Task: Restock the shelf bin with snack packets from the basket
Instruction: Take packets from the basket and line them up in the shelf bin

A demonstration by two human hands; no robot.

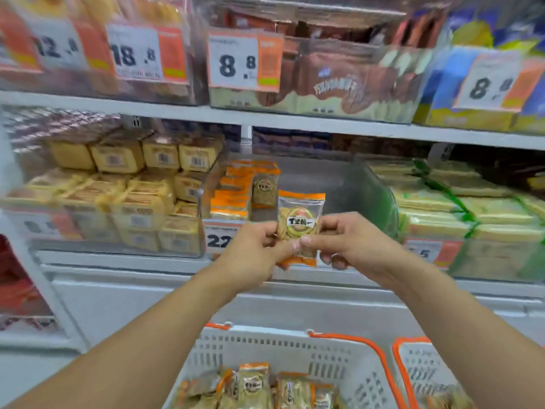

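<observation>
An orange-edged clear snack packet (300, 214) with a round label is held upright in front of the clear shelf bin (348, 187). My left hand (259, 252) pinches its lower left side and my right hand (348, 246) pinches its lower right side. The bin holds a stack of the same packets (236, 196) at its left, with one standing upright; its right part shows bare floor. Below, the white basket (283, 346) with orange handles holds several more packets (256, 385).
A bin of yellow biscuit packs (124, 196) stands left of the target bin, green-wrapped packs (460, 208) to its right. The upper shelf (265, 116) carries price tags and brown packs. A second basket (424, 370) sits at lower right.
</observation>
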